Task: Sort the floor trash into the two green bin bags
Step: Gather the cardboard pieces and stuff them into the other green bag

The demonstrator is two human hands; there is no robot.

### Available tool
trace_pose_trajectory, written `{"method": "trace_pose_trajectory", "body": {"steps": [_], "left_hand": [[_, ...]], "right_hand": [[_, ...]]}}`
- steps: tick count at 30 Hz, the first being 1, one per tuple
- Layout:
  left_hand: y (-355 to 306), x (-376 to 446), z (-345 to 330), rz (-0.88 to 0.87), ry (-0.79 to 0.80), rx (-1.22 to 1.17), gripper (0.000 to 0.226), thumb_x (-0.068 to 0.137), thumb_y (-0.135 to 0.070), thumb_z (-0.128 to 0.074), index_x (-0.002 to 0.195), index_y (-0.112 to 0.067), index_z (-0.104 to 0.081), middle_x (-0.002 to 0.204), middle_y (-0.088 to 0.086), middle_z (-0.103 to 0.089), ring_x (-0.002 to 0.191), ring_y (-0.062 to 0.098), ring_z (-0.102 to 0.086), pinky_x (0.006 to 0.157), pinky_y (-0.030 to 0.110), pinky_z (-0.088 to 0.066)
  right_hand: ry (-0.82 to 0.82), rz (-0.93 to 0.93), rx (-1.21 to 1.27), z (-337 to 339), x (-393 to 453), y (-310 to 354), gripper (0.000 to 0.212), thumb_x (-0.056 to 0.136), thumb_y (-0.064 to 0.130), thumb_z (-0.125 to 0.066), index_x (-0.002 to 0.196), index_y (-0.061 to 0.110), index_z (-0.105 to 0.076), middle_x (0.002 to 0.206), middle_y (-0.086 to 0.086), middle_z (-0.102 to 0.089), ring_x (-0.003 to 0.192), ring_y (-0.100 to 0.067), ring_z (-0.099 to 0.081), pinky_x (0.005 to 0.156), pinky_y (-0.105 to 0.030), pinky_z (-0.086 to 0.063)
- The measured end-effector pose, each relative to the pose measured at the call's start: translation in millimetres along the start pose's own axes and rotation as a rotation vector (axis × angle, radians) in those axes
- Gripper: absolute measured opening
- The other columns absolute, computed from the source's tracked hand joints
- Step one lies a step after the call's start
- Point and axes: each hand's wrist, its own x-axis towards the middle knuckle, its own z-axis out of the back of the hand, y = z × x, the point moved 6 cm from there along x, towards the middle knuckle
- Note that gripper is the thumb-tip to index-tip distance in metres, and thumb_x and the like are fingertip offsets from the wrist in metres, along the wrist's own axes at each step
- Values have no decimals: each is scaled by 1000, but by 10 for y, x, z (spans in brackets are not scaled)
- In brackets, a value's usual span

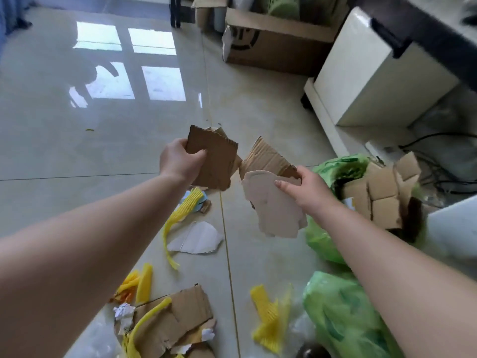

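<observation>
My left hand (178, 160) grips a brown cardboard piece (215, 161) held up over the floor. My right hand (305, 188) pinches a pale cardboard scrap (273, 210) together with a brown corrugated piece (265, 157) behind it. To the right, the far green bin bag (335, 169) stands open with cardboard pieces (382, 192) sticking out. The near green bin bag (343, 319) lies at the lower right. On the floor lie yellow foam netting (178, 218), a white paper scrap (196, 239), more yellow netting (268, 319) and a big torn cardboard sheet (173, 324).
A cream cabinet (374, 73) stands at the right with cables (438, 161) on the floor beside it. Cardboard boxes (271, 45) sit at the back. The glossy tiled floor (103, 151) stretches to the left. Crumpled white paper (124, 312) lies near the torn sheet.
</observation>
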Motion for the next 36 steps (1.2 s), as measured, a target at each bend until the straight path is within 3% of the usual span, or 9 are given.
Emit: {"method": "trace_pose_trajectory", "body": {"steps": [6, 9, 11, 13, 17, 24, 31, 36], "left_hand": [[-892, -616, -554, -83, 88, -81, 20, 83, -21, -62, 102, -17, -67, 88, 2, -65, 91, 27, -64, 87, 42, -55], [-1268, -831, -820, -132, 118, -100, 14, 80, -20, -62, 93, -20, -67, 88, 4, -67, 89, 27, -65, 85, 43, -55], [-1439, -954, -991, -158, 150, -122, 11, 79, -19, -62, 89, -24, -63, 89, 5, -67, 89, 26, -66, 84, 43, -56], [-1525, -1067, -1154, -168, 172, -135, 13, 78, -20, -63, 90, -24, -62, 91, 6, -68, 90, 27, -66, 83, 45, -56], [-1471, -1257, -1424, -174, 175, -92, 28, 70, -26, -62, 94, -12, -68, 92, 12, -70, 88, 31, -66, 79, 46, -57], [-1301, -1450, -1853, -165, 185, 5, 31, 68, -32, -60, 88, -10, -68, 86, 13, -70, 83, 32, -65, 76, 45, -56], [-1435, -1357, -2293, -174, 240, 141, 12, 79, -19, -60, 87, -12, -65, 82, 5, -65, 85, 27, -63, 75, 35, -55], [-1279, -1324, -2475, -136, 296, 144, 26, 82, -18, -56, 108, -16, -59, 91, -1, -59, 91, 24, -59, 82, 40, -54]], "right_hand": [[-245, -6, -23, 1342, -605, 63, 21, 86, 24, -66, 104, 16, -58, 92, 1, -63, 83, -16, -59, 65, -25, -45], [-489, -68, 26, 1844, -844, -122, 23, 84, 25, -67, 101, 12, -59, 93, -4, -64, 91, -27, -62, 74, -33, -49], [-561, -109, 33, 1986, -973, -235, 22, 84, 26, -66, 99, 13, -57, 100, -8, -63, 94, -29, -60, 79, -37, -48], [-554, -121, -27, 2035, -1062, -291, 27, 86, 26, -63, 109, 15, -55, 111, -9, -61, 95, -27, -55, 79, -35, -46], [-528, -116, -146, 2095, -1138, -391, 57, 89, 28, -59, 140, 14, -38, 137, -11, -50, 122, -31, -48, 94, -38, -42], [-514, -106, -334, 2269, -1027, -576, 54, 91, 28, -57, 140, 16, -38, 134, -12, -54, 120, -33, -51, 91, -38, -44], [-446, -153, -421, 2254, -708, -777, 51, 89, 28, -60, 133, 14, -38, 125, -11, -58, 111, -33, -56, 78, -33, -42], [-465, -136, -521, 2186, -524, -861, 62, 86, 33, -64, 134, 16, -30, 124, -15, -55, 105, -34, -58, 75, -35, -45]]}}
